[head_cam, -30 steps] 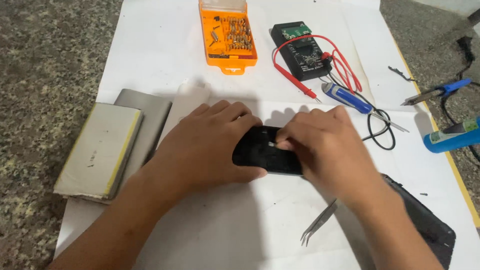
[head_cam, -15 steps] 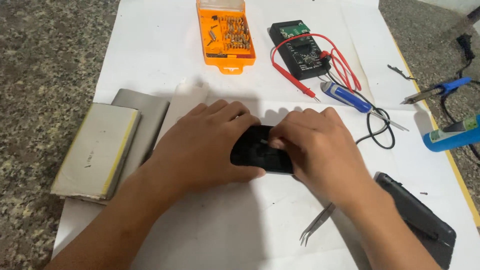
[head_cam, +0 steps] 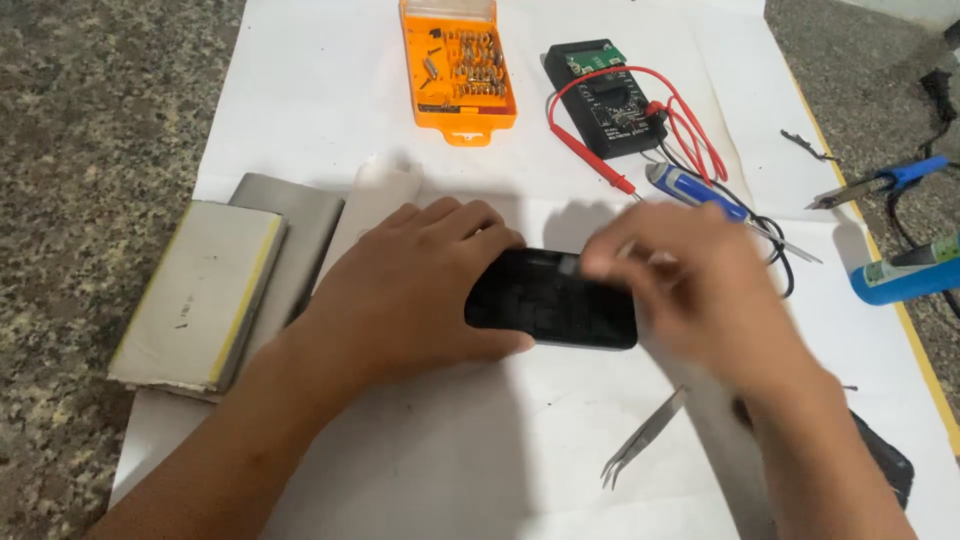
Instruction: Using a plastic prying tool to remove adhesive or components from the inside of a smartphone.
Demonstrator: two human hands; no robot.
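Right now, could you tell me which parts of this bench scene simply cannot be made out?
- Right hand, head view: motion-blurred; its grip is unreadable.
- Black device, head view: left end hidden under the left hand.
- Dark object, head view: hidden by the right forearm and cut by the bottom edge.
- Blue tube, head view: cut by the right edge.

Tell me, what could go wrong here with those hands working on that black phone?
The right hand is blurred with motion above the black phone; a slip could jab the open casing. Only the left hand steadies it, so it might slide on the white paper. The tweezers lie close to the right forearm and could be knocked away.
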